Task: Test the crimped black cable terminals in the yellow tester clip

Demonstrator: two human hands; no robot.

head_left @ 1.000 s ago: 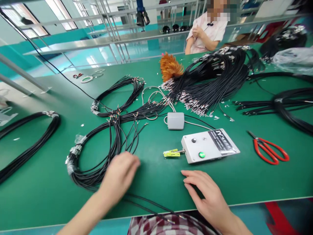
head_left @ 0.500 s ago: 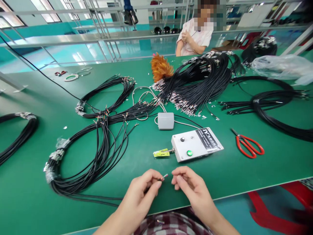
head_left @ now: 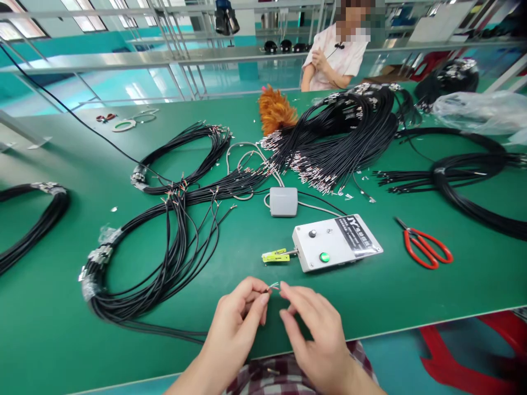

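Note:
My left hand (head_left: 242,312) pinches the end of a black cable (head_left: 181,334), which runs in from the left along the table. Thin coloured wires (head_left: 274,286) fan out from the cable's tip beyond my fingertips. Close to those wires is my right hand (head_left: 315,326), thumb and forefinger apart, nothing visible between them; whether the forefinger touches a wire I cannot tell. Behind both hands stands a white control box (head_left: 337,244) with a lit green button and a yellow-green clip-like piece (head_left: 275,255) at its left end.
Coiled black cables (head_left: 135,280) lie at left, with a large cable pile (head_left: 346,137) at the back. Red-handled scissors (head_left: 426,247) lie on the right. A grey box (head_left: 284,201) sits behind the control box. Across the table is a person (head_left: 337,55). An orange feathery duster (head_left: 276,111) lies beside the pile.
The wires at the cable's tip, close together before, are now spread apart. My right hand has turned, with its forefinger nearer the wires. The view has shifted slightly.

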